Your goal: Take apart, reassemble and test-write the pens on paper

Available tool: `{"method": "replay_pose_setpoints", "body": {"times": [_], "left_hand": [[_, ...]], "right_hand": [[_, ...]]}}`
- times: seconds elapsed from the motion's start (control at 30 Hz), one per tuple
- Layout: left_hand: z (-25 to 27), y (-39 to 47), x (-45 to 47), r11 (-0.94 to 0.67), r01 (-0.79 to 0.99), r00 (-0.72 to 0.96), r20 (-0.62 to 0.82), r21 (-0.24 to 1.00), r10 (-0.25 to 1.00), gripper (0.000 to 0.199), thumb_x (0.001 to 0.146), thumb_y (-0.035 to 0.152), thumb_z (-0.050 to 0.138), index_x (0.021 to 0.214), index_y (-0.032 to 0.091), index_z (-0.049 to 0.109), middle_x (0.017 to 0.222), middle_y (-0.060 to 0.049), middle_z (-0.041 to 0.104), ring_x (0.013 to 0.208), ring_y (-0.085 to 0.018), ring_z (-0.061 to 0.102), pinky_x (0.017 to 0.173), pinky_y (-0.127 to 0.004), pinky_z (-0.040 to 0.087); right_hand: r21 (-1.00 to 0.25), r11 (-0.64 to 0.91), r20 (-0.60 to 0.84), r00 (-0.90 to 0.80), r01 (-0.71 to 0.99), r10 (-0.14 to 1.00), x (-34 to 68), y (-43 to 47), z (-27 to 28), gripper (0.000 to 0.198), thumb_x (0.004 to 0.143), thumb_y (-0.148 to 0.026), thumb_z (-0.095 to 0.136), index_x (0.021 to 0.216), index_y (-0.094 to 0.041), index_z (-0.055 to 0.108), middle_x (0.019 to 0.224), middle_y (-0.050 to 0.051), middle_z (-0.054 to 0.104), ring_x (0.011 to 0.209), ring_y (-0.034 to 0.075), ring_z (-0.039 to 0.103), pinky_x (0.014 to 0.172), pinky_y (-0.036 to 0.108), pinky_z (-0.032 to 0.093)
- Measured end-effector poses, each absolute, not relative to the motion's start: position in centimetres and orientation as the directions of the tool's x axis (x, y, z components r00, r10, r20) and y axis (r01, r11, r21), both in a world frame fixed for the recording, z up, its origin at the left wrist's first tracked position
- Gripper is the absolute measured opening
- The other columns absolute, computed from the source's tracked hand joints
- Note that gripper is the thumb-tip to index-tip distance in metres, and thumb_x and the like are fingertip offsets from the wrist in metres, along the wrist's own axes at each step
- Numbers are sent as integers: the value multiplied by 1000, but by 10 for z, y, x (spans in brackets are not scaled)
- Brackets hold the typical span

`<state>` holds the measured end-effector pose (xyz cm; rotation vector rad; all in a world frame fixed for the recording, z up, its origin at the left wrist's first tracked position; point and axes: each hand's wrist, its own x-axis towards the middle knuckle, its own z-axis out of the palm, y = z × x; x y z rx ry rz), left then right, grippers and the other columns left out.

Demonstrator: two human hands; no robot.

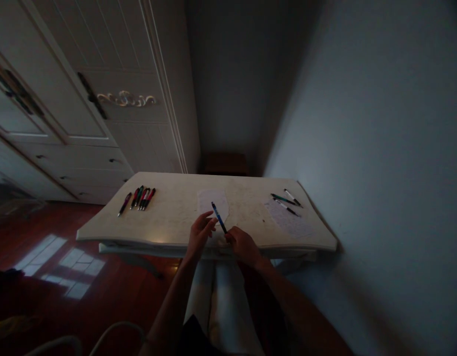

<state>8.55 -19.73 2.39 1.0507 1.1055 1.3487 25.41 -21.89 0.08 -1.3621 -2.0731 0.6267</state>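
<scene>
Pen (218,217), lower end pinched in right hand (244,243), left hand (201,232) loosely open beside it, perhaps touching

6 pens (142,199) mid-left of the frame afaict (bunched up, so approx), 3 more pens (286,207) mid-right, + 1 pen (218,217) at center, so 10ish total. Paper = 2 sheets: 1 center sheet (205,202), 1 mid-right sheet (291,223). Hands = 2, 1 left hand (202,231) & 1 right hand (245,244), lower center. Also 1 table (176,217) across the middle, 1 wardrobe (149,143) upper left w/ 3 long dark handles (92,95) & 1 scrolly ornament (126,99).
</scene>
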Motion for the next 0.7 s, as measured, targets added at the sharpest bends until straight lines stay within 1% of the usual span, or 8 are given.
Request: {"method": "replay_pose_setpoints", "body": {"times": [0.17,0.27,0.37,0.47,0.53,0.6,0.67,0.7], "left_hand": [[17,-181,75,10,-285,7,-8,959,1000,46,69,43,78,103,13,69,80,-5,69,56,-8,54,50,-20,42],[13,-174,62,10,-319,1,-10,948,1000,40,69,41,79,95,13,70,84,-7,71,57,-8,55,53,-20,44],[11,-169,46,35,-345,0,-37,938,999,37,68,41,80,87,13,67,92,-11,73,68,-12,63,59,-21,49],[9,-166,31,46,-401,21,-41,915,999,38,69,42,79,88,13,63,97,-13,74,72,-14,66,63,-24,53],[7,-164,22,37,-429,22,-30,902,999,38,70,41,79,88,13,61,97,-13,74,72,-14,67,66,-27,54],[7,-164,14,26,-452,4,-27,891,1000,40,70,40,80,92,14,59,95,-12,74,71,-15,68,67,-28,55],[7,-165,7,14,-468,-11,-22,884,1000,48,68,38,82,103,16,58,93,-10,74,73,-16,69,70,-30,56],[7,-166,3,9,-466,-10,-15,885,1000,55,66,37,83,110,17,57,92,-9,74,75,-17,70,71,-31,56]], "right_hand": [[-656,399,195,-366,641,910,248,-205,-6,17,92,-21,54,78,-21,64,80,3,62,71,16,56,66,27,39],[-678,385,189,-357,627,915,240,-194,-10,20,93,-25,53,79,-21,67,81,3,63,75,16,58,70,27,42],[-751,349,219,-287,561,932,231,-182,-9,24,94,-29,51,82,-19,70,85,5,66,82,17,60,77,29,44],[-838,323,234,-246,440,941,220,-173,-4,26,93,-36,53,86,-18,70,86,6,67,84,18,61,78,30,46],[-888,271,191,-239,372,952,211,-170,-1,31,89,-45,56,84,-18,70,82,5,67,77,17,61,71,29,47],[-931,177,113,-210,320,971,201,-170,2,39,87,-53,55,81,-17,69,73,3,64,63,14,57,57,26,44],[-960,88,52,-140,265,989,190,-170,4,45,85,-60,53,79,-17,67,64,0,57,51,12,49,46,23,37],[-971,58,37,-94,233,995,184,-170,4,47,84,-63,52,77,-18,65,60,-2,53,48,11,46,44,23,35]]}}
